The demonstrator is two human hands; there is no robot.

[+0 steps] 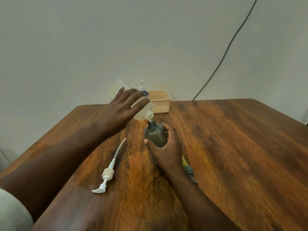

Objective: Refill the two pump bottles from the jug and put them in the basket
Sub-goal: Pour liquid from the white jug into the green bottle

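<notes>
My left hand (122, 108) grips a translucent white jug (144, 110), tipped so its spout hangs right over the open neck of a dark grey bottle (155, 134). That bottle stands upright on the wooden table, and my right hand (167, 147) is wrapped around its lower side. Its white pump head (106, 175) with a long dip tube lies loose on the table to the left. Behind the jug stands a second pump bottle (144, 91), blue with a white pump fitted. A peach plastic basket (160, 101) sits at the table's far edge.
A yellow and grey object (188, 169) lies on the table, partly hidden under my right wrist. A black cable (225, 55) runs down the wall to the table's back edge. The wooden table (233, 147) stretches wide to the right.
</notes>
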